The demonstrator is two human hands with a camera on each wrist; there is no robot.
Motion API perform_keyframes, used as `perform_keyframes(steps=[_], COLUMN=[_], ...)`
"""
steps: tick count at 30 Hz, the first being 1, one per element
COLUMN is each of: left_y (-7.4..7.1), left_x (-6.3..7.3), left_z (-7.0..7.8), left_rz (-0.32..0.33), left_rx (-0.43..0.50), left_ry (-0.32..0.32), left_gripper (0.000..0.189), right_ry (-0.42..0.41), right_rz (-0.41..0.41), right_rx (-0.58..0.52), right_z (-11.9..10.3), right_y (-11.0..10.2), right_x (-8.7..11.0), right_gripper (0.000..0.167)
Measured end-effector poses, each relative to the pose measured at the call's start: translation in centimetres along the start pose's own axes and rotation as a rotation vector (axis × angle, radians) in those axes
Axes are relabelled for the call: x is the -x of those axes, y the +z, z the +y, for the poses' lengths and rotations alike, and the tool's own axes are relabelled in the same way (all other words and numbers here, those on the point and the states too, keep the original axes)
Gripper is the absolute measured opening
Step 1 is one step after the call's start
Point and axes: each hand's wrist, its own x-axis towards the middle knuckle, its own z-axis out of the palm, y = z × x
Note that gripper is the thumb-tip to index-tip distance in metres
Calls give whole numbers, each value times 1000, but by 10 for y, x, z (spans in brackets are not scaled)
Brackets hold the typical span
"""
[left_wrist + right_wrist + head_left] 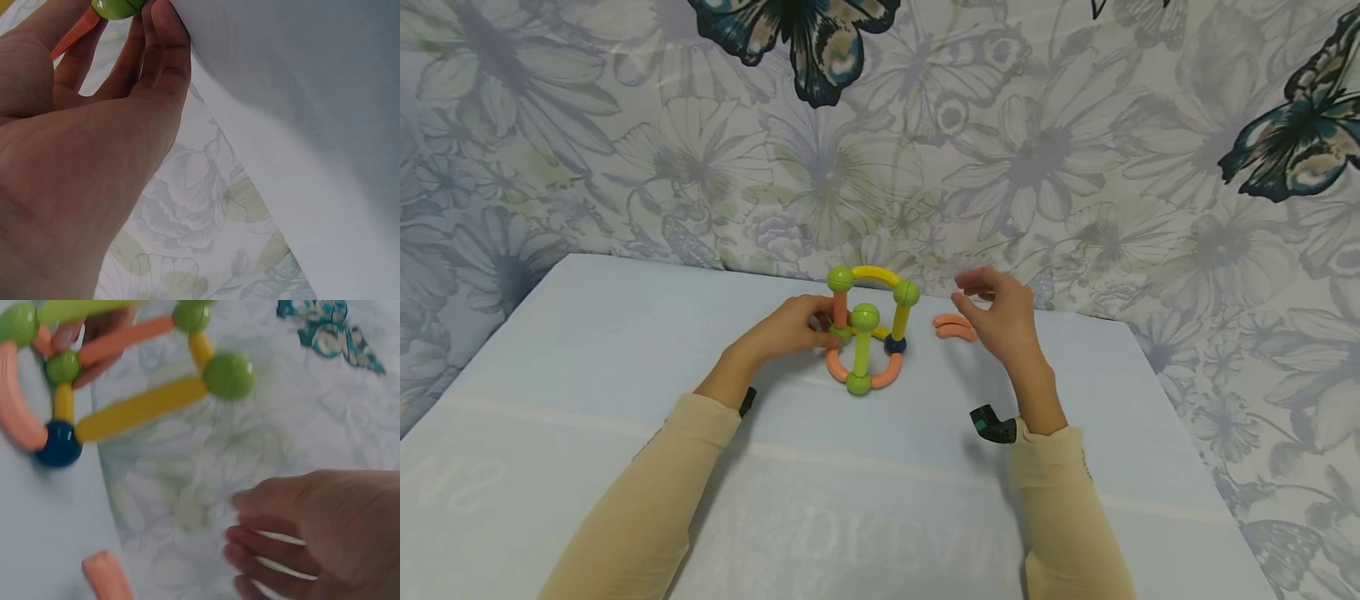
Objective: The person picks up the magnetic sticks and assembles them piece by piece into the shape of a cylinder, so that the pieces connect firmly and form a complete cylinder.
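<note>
A toy frame of balls and rods (862, 354) stands on the table, with green balls and one dark blue ball (59, 444) at its joints. Curved orange rods form part of its base. Three uprights rise from it: orange, light green and yellow. A yellow arc (876, 272) links two top balls at the back. My left hand (790, 327) grips the frame around the lower left green ball (117, 6), below the orange upright. To the right, my right hand (1003, 317) is raised with fingers bent loosely, holding nothing. Beside it lie two curved orange rods (956, 332).
The white-covered table (850, 475) ends at the back against a wall (1037, 150) with flower and butterfly patterns. A small black device (992, 425) sits at the right wrist, and part of another (747, 402) at the left.
</note>
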Motion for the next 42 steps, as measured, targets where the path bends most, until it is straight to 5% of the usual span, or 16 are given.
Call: perform_keyframes(steps=[4, 7, 17, 34, 38, 42], left_y=[-1, -2, -1, 1, 2, 2], left_x=[1, 2, 1, 0, 0, 0], left_z=[0, -1, -2, 0, -1, -3], left_rz=[1, -14, -19, -28, -31, -32], left_rx=[-11, -2, 21, 28, 36, 44], left_ry=[-1, -2, 25, -4, 25, 46], left_gripper=[33, 33, 28, 18, 19, 20], right_ry=[165, 227, 278, 306, 355, 433], right_rz=[-191, -242, -266, -363, -393, -398], right_rx=[56, 62, 76, 170, 140, -31], right_z=[24, 39, 64, 54, 50, 45], right_y=[-1, 1, 9, 28, 28, 21], right_x=[1, 1, 4, 7, 6, 4], right_gripper=[27, 28, 27, 24, 29, 38])
